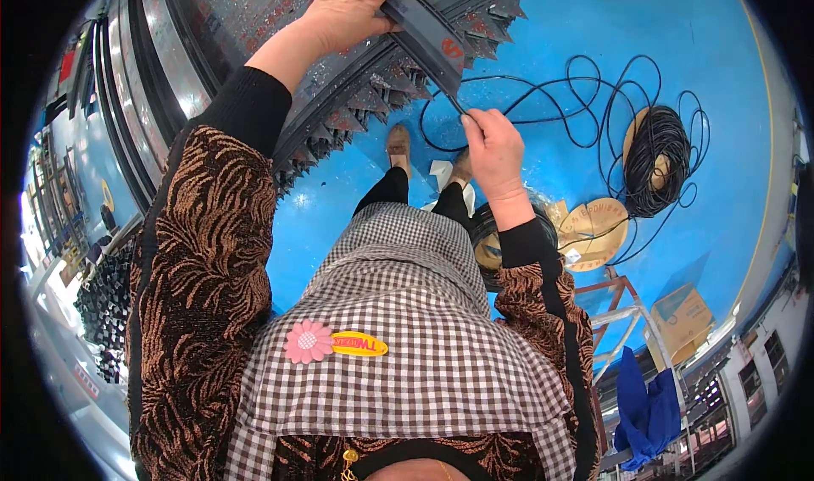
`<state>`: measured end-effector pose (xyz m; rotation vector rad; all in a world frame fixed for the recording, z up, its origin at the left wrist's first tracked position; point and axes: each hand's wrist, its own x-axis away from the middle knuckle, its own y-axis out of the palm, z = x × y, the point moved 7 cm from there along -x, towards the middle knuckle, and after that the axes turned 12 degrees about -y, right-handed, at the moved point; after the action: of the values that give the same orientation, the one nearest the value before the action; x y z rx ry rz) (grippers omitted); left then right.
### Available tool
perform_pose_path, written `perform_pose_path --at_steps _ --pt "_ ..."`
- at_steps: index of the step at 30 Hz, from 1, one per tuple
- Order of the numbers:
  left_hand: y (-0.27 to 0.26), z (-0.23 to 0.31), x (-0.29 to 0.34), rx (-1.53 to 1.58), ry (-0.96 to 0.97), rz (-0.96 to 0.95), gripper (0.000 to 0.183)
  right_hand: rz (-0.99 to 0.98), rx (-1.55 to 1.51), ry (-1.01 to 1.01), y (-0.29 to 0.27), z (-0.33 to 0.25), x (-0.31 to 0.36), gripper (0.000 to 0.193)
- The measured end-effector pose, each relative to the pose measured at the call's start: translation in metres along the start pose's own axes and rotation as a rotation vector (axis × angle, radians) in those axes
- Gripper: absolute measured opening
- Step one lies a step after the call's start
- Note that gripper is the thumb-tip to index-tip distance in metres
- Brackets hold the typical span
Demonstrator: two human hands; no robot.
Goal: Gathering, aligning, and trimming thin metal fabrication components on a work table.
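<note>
While the left hand grasps a long, dark grey metal profile with a red mark near its end, the right hand pinches a thin black cord between thumb and fingers at the profile's tip. The profile lies across a stack of dark grey metal strips with jagged, pointed ends, its tip reaching past the stack's toothed edge, above the glossy blue floor. A loose coil of black cable lies on that floor to the person's right.

The step appears to be working the cord along the profile's end. To do it well, the left hand would best press the profile steady against the stack, and the right hand pinch close to the tip and guide the cord in line with the profile, without twisting it. Bare fingers should stay away from the pointed ends.

The left hand's fingertips are partly lost at the top border, as is the profile's far end. How the cord meets the profile is too small to make out, and whether it joins the coil cannot be told.
</note>
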<state>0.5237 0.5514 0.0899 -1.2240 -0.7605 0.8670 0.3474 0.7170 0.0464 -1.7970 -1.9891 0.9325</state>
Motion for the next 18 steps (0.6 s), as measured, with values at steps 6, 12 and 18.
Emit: perform_pose_path --at_steps 6,12,18 --pt "0.004 -0.004 -0.002 0.065 -0.077 -0.094 0.062 -0.047 -0.155 0.134 0.003 0.018 0.011 0.009" --pt "0.016 -0.012 -0.004 0.164 -0.259 -0.317 0.062 -0.040 -0.226 0.187 0.006 0.027 0.018 0.010" --pt "0.018 -0.014 -0.005 0.178 -0.293 -0.356 0.062 -0.019 -0.046 0.073 -0.001 0.014 0.013 0.009"
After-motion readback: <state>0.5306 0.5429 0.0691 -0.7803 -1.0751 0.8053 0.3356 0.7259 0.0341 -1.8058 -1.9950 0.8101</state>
